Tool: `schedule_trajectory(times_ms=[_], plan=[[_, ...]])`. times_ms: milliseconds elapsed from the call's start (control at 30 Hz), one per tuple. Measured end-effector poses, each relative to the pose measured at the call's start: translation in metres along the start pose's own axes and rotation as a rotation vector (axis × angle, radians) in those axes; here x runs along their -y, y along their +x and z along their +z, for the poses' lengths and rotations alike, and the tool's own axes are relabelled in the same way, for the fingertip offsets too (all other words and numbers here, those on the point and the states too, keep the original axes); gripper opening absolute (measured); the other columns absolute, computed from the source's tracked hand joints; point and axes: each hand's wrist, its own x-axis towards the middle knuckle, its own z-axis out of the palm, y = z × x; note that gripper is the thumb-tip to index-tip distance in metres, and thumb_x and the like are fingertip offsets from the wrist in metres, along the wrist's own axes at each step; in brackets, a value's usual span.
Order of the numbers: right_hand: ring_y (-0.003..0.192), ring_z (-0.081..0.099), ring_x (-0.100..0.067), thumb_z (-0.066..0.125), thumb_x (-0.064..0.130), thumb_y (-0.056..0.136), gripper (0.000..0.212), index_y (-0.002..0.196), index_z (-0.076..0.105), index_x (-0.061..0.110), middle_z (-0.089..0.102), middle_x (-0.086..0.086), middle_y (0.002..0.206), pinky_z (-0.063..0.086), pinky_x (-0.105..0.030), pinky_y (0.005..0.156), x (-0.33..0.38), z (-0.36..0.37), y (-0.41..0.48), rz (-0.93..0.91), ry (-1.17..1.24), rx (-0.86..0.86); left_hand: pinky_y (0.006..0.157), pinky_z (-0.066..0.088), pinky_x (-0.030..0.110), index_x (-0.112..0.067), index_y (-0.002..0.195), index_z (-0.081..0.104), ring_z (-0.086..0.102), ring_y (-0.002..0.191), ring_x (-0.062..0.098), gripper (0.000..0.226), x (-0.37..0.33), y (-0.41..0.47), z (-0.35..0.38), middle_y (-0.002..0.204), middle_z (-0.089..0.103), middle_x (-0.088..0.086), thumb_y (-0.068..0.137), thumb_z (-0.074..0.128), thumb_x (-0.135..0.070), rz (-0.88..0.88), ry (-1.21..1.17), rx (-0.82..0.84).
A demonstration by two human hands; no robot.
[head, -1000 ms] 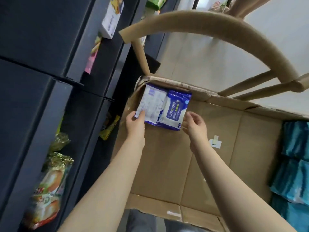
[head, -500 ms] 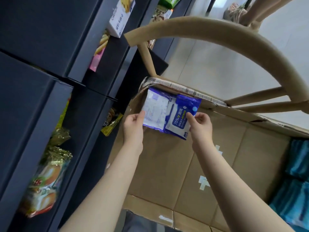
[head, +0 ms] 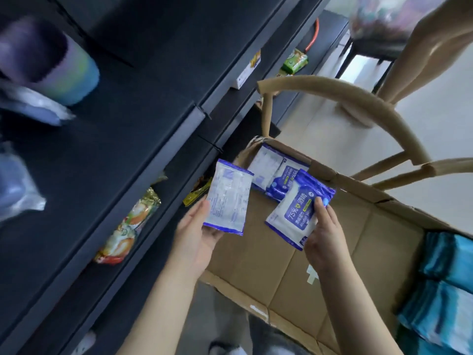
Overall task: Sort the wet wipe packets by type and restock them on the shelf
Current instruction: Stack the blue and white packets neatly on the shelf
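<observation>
Two wet wipe packets are held over an open cardboard box in the middle of the frame, one in each of the hands. The left hand grips the back-side packet by its lower end, thumb on the printed white back and fingers beneath; this packet hangs over the box's left edge, beside the dark shelf. The right hand pinches the front-side packet, thumb pressed on its blue label reading 75%, fingers under it; the packet is tilted, its top toward the upper right. The two held packets are apart. Behind them, in the far left corner of the box, lie the remaining packets, the same blue and white, at least two side by side. Teal packs fill the box's right end at the right edge of the frame. Snack bags poke out of the shelf's lower level at centre left. Pale packets on the shelf in the upper left are too blurred to identify. A curved wooden chair stands behind the box.
</observation>
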Motion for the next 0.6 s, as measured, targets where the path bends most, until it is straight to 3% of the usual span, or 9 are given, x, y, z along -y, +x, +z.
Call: schedule_trajectory(times_ms=[67, 100, 200, 267, 333, 467, 600], plan=[[0.083, 0.073, -0.011, 0.056, 0.03, 0.099, 0.014, 0.108, 0.061, 0.02, 0.071, -0.004, 0.108, 0.061, -0.029, 0.068, -0.002, 0.016, -0.04, -0.026, 0.006, 0.059, 0.074, 0.061, 0.038, -0.01, 0.126, 0.061, 0.07, 0.104, 0.028, 0.045, -0.013, -0.044, -0.028, 0.118, 0.071, 0.011, 0.088, 0.06, -0.034, 0.0, -0.064, -0.002], [0.083, 0.074, -0.014, 0.057, 0.025, 0.098, 0.013, 0.109, 0.061, 0.018, 0.072, -0.007, 0.107, 0.061, -0.031, 0.068, -0.004, 0.024, -0.061, -0.026, 0.042, 0.1, 0.077, 0.06, 0.04, -0.01, 0.126, 0.062, 0.068, 0.107, 0.029, 0.043, -0.019, -0.067, -0.042, 0.12, 0.07, 0.012, 0.092, 0.057, -0.037, 0.005, -0.095, 0.005], [0.079, 0.075, -0.02, 0.058, 0.012, 0.095, 0.021, 0.117, 0.06, 0.011, 0.073, -0.013, 0.107, 0.062, -0.036, 0.068, -0.012, 0.056, -0.131, 0.006, 0.075, 0.217, 0.106, 0.043, 0.05, -0.013, 0.133, 0.058, 0.062, 0.119, 0.03, 0.048, -0.036, -0.141, -0.078, 0.129, 0.065, 0.012, 0.101, 0.041, -0.044, 0.059, -0.196, 0.105], [0.08, 0.075, -0.022, 0.057, 0.009, 0.096, 0.042, 0.136, 0.05, 0.003, 0.068, -0.019, 0.12, 0.062, -0.036, 0.066, -0.019, 0.078, -0.178, 0.034, 0.061, 0.275, 0.105, 0.044, 0.052, -0.014, 0.133, 0.058, 0.065, 0.114, 0.028, 0.051, -0.05, -0.196, -0.099, 0.126, 0.067, 0.011, 0.102, 0.034, -0.048, 0.132, -0.271, 0.134], [0.082, 0.075, -0.024, 0.056, 0.008, 0.096, 0.051, 0.144, 0.041, 0.0, 0.066, -0.022, 0.124, 0.062, -0.036, 0.063, -0.021, 0.097, -0.224, 0.062, 0.037, 0.333, 0.093, 0.053, 0.054, -0.016, 0.131, 0.059, 0.068, 0.11, 0.028, 0.055, -0.062, -0.244, -0.122, 0.124, 0.068, 0.011, 0.101, 0.031, -0.053, 0.186, -0.353, 0.154], [0.079, 0.076, -0.023, 0.056, 0.009, 0.095, 0.039, 0.133, 0.053, 0.002, 0.074, -0.017, 0.107, 0.062, -0.033, 0.061, -0.021, 0.133, -0.3, 0.109, -0.005, 0.491, 0.097, 0.049, 0.056, -0.019, 0.137, 0.055, 0.061, 0.119, 0.035, 0.059, -0.089, -0.314, -0.167, 0.129, 0.065, 0.013, 0.097, 0.036, -0.059, 0.251, -0.43, 0.111], [0.072, 0.074, -0.019, 0.061, 0.022, 0.091, 0.021, 0.107, 0.064, 0.009, 0.076, -0.009, 0.092, 0.06, -0.03, 0.068, -0.021, 0.182, -0.364, 0.081, -0.134, 0.66, 0.09, 0.053, 0.046, -0.019, 0.125, 0.063, 0.07, 0.105, 0.028, 0.054, -0.128, -0.373, -0.205, 0.117, 0.071, 0.01, 0.095, 0.043, -0.06, 0.399, -0.483, -0.021]])
